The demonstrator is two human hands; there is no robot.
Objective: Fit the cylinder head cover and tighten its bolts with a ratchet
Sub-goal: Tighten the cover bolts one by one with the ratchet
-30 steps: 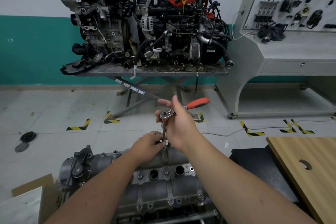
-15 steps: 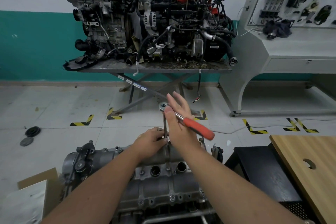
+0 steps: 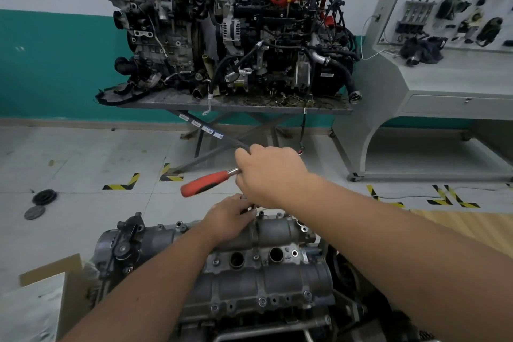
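I see my right hand (image 3: 270,175) clenched around the head of the stiff steel ratchet (image 3: 206,183) while my left hand (image 3: 231,214) pinches its extension at the far edge of the cylinder head cover (image 3: 266,275), which looks heavy and rigid, so holding the orange grip should give more leverage.

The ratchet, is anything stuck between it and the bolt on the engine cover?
Nothing visible blocks it. The right hand grips the ratchet at its head, and the left hand steadies the extension at the far edge of the cylinder head cover. Both hands hide the actual bolt.
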